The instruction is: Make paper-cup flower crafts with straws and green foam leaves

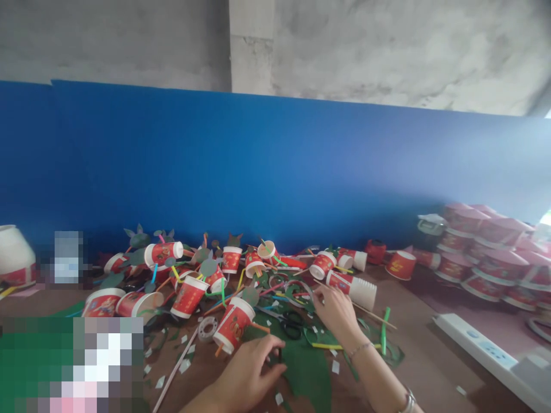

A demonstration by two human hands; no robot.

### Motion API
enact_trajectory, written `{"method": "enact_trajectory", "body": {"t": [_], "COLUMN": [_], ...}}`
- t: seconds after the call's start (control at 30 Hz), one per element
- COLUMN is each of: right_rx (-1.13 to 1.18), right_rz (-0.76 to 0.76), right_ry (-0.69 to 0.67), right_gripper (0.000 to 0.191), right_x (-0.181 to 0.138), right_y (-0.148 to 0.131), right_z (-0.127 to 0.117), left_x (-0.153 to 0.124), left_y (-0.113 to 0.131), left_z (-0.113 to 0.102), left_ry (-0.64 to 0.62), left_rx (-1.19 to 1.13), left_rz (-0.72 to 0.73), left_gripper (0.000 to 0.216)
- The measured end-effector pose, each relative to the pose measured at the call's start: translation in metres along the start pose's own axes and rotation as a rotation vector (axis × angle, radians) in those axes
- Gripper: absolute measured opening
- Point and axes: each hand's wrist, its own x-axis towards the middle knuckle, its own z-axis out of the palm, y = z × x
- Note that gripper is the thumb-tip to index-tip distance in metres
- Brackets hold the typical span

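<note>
Head view showed the left hand (252, 370) at lower centre, fingers curled down on green paper (307, 370) beside a red cup (232, 327). Right hand (336, 310), fingers loosely spread, touched scraps near the scissors (290, 324), centre frame.

A single view is provided, taken from a head-worn camera. It is aimed forward and only slightly downward, so the upper half is filled by a blue backboard (275, 172) and a grey wall (387, 51). The left hand (252, 367) and right hand (338, 312) are seen close, at the lower edge. Beyond them, red paper cups (232, 327) are viewed at near range.
</note>
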Motion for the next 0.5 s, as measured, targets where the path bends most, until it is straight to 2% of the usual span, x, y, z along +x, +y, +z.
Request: {"method": "enact_trajectory", "body": {"t": [0.13, 0.23, 0.37, 0.5], "right_rx": [0.081, 0.13, 0.135, 0.086], "right_rz": [-0.129, -0.175, -0.203, -0.22], "right_ry": [-0.01, -0.014, -0.031, -0.056], "right_gripper": [0.021, 0.018, 0.028, 0.027], "right_x": [-0.003, -0.004, -0.006, -0.008], "right_y": [-0.008, -0.011, -0.012, -0.013], "right_z": [0.005, 0.007, 0.012, 0.019], "left_x": [0.001, 0.002, 0.004, 0.004], "left_y": [-0.004, -0.008, -0.01, -0.007], "left_z": [-0.001, -0.001, -0.001, -0.002], "left_ry": [0.05, 0.114, 0.185, 0.16], "left_rx": [0.062, 0.105, 0.173, 0.17], "left_rz": [0.037, 0.026, 0.016, 0.059], "left_gripper": [0.026, 0.022, 0.019, 0.019]}}
